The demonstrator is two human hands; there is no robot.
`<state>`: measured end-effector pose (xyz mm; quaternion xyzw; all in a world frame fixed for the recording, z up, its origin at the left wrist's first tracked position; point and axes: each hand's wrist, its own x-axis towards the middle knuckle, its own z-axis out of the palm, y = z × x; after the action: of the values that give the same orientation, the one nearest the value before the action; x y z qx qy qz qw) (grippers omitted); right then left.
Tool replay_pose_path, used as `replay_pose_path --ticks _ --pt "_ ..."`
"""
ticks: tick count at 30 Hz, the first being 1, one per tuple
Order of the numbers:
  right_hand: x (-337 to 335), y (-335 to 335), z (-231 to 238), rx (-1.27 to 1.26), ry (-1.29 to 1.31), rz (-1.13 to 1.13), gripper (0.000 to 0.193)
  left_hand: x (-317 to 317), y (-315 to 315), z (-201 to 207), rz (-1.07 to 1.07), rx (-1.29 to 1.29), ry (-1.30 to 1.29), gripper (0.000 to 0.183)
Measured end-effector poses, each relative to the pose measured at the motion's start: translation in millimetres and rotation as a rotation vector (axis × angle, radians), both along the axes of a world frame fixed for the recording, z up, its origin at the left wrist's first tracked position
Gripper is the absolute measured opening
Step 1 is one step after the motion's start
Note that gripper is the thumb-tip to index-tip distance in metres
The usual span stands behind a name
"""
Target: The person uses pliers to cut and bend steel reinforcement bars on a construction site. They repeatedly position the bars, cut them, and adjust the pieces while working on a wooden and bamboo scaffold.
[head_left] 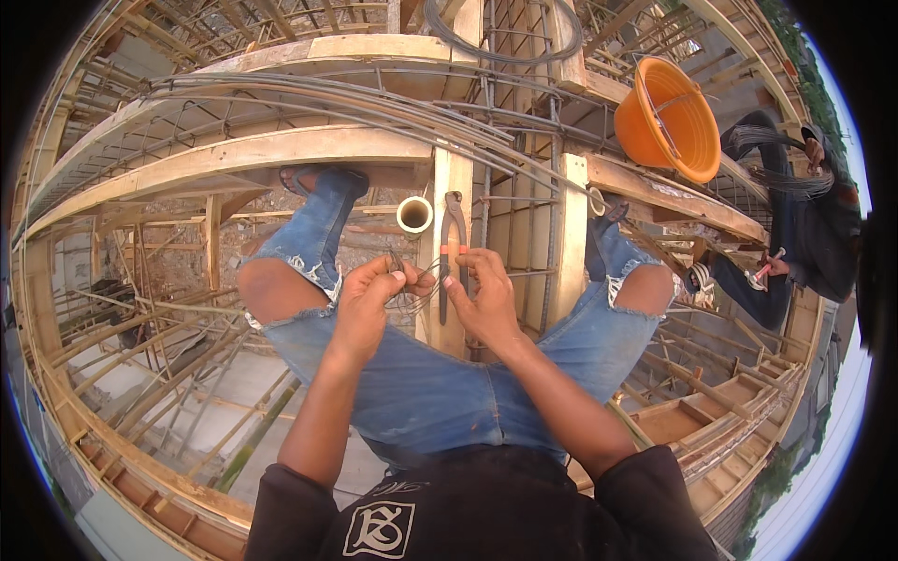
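Note:
Thin dark tie wire [410, 301] in loose loops runs between my two hands above my lap. My left hand [367, 297] is closed, thumb and fingers pinching the wire. Opposite it, my right hand [484, 299] has bent fingers, with its thumb and fingertips at the other side of the loops. Steel pincers [455, 220] lie on a wooden beam [453, 168], jaws pointing away from me. Their handles, with red-orange marks, pass beside and partly under my right fingers. I cannot see whether those fingers touch the handles.
I sit astride timber formwork holding a rebar cage [524, 140]. Long steel rods [374, 101] cross ahead. A pale pipe [414, 214] stands near my left foot. An orange bucket [669, 117] is at the front right; beyond it a co-worker [795, 224] holds wire. Scaffolding and open drops lie below.

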<state>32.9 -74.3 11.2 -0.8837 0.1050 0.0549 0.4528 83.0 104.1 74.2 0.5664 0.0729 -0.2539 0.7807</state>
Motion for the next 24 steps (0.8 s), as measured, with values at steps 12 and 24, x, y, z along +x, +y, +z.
replay_pose_path --ticks 12,24 --pt "37 -30 92 -0.066 0.195 0.666 0.026 -11 -19 4 -0.364 0.61 -0.542 0.012" --pt "-12 -14 49 0.916 0.313 -0.201 0.016 -24 -25 -7 0.394 -0.187 -0.095 0.015"
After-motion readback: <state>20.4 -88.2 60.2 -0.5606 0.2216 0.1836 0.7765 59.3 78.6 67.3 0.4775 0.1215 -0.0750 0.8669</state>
